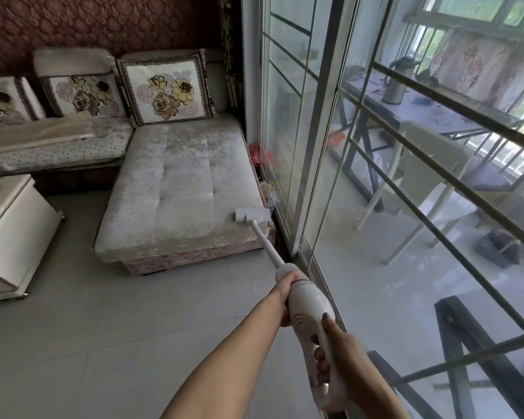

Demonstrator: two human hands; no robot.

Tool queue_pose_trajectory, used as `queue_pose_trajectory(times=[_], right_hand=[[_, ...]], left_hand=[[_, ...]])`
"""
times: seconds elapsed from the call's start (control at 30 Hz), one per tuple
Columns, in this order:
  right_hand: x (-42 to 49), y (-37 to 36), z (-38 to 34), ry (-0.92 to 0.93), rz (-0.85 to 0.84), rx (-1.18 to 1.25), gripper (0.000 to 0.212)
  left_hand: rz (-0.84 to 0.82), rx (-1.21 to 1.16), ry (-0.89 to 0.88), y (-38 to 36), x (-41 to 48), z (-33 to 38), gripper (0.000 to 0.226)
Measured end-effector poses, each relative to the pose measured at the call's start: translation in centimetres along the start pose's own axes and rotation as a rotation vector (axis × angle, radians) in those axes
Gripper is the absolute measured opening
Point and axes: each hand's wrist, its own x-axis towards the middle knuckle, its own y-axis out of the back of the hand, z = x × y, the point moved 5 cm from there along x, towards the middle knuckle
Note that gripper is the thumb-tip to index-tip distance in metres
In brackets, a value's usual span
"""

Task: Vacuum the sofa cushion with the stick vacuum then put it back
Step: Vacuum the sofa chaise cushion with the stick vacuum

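We reach both arms forward from the lower middle of the frame. Our left hand wraps around the front of the stick vacuum, arm stretched straight. Our right hand grips the rear handle, fingers curled through the loop and thumb lying along the top. The vacuum's head rests on the near right corner of the sofa cushion, centre frame. Markings on the vacuum body are too blurred to read.
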Motion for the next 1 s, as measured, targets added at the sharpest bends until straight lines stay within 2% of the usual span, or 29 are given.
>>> queue_pose_trajectory(times=[0.17, 0.43, 0.57, 0.87, 1.0], right_hand=[[1.6, 1.3, -2.0, -0.008, -0.044, -0.008, 0.053], [4.5, 2.3, -4.9, -0.021, -0.128, -0.058, 0.056], [5.3, 2.1, -6.3, -0.001, -0.158, -0.082, 0.057], [9.4, 0.5, -10.6, -0.033, -0.142, -0.110, 0.055], [11.4, -1.4, -13.2, -0.019, -0.140, -0.103, 0.053]], left_hand=[[0.022, -0.020, -0.002, -2.0, 0.2, 1.4, 0.050], [0.101, -0.024, -0.025, -3.8, 1.8, 3.8, 0.055], [0.074, -0.019, -0.037, -4.2, 2.5, 5.4, 0.051], [0.087, -0.040, -0.063, -4.5, 5.2, 10.6, 0.064], [0.083, -0.034, -0.076, -3.8, 6.5, 14.2, 0.057]])
